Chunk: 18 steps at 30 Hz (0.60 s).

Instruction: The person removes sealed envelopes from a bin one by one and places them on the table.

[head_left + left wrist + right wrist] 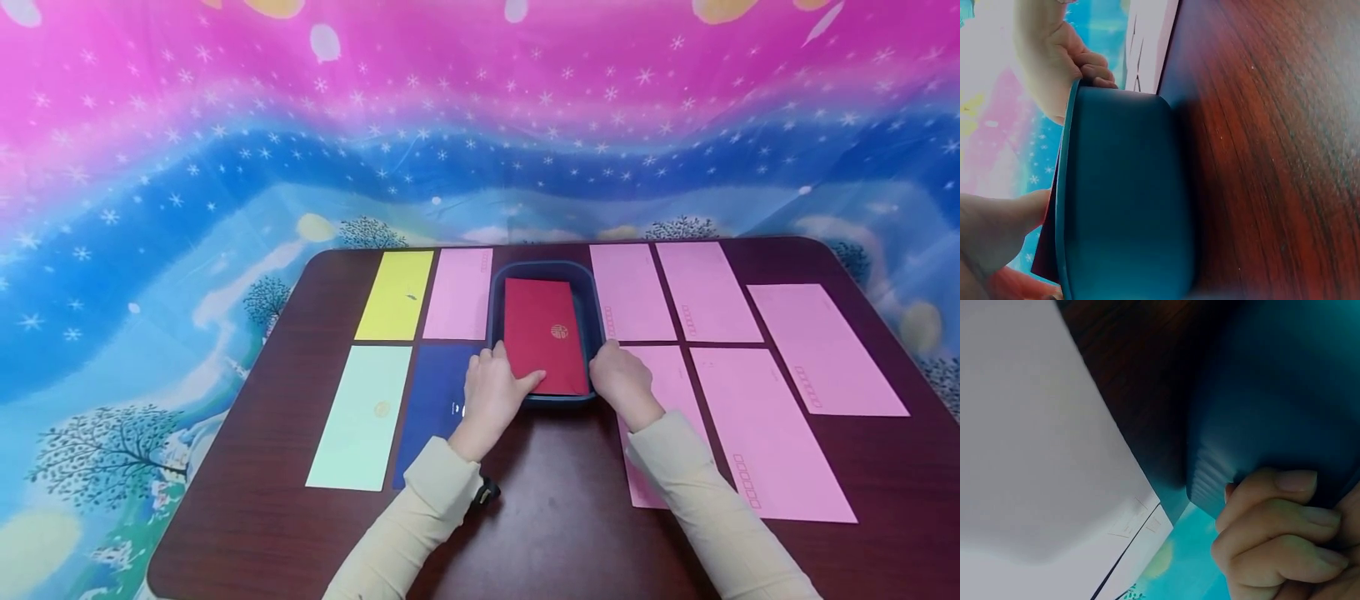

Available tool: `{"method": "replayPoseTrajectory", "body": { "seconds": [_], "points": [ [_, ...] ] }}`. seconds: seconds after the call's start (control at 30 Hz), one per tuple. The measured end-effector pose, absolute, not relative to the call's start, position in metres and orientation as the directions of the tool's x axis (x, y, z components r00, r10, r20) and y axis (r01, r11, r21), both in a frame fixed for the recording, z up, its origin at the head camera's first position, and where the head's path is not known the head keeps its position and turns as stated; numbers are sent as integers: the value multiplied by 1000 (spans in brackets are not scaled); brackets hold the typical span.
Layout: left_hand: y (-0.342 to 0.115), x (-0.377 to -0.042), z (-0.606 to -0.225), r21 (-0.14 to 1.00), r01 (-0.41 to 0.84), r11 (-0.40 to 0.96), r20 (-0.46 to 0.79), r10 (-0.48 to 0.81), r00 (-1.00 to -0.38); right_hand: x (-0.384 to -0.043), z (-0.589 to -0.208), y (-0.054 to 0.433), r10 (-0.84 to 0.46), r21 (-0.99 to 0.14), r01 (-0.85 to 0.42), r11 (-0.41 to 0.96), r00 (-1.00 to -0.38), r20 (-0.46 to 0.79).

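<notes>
A dark blue-green plastic bin [592, 292] stands at the middle of the table, a red envelope [540, 333] with a gold emblem lying in its top. My left hand [491, 392] is at the bin's front left corner and pinches the envelope's left edge, thumb over its face. In the left wrist view, the envelope's corner rises above the rim beside the thumb [1029, 209]. At the right side my right hand [622, 379] grips the bin's rim, its curled fingers [1266, 544] against the outer wall. The bin's inside is mostly hidden beneath the envelope.
Left of the bin lie a yellow envelope [393, 296], a pink envelope [457, 292], a mint envelope [360, 417] and a dark blue envelope [435, 400]. Several pink envelopes [772, 425] are spread on the right. A patterned cloth [525, 125] hangs behind the table [547, 500].
</notes>
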<state>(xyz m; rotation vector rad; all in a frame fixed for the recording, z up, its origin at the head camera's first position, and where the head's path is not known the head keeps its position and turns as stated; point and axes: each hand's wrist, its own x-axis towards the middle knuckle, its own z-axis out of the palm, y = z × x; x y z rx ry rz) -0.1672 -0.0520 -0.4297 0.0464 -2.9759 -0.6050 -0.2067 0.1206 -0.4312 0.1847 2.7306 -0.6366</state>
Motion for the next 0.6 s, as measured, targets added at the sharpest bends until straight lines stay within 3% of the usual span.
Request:
{"method": "replayPoseTrajectory", "body": {
  "seconds": [0.13,0.3,0.6],
  "points": [
    [-54,-167,-430,556,-46,830,69,-101,-992,-207,-431,121,49,-407,197,892,-937,-345],
    [-58,-167,-431,675,-28,738,87,-118,-989,-207,-432,121,58,-397,207,894,-932,-357],
    [-67,-164,-436,760,-24,650,85,-137,-987,-208,-431,120,59,-401,207,893,-934,-353]
  ]
}}
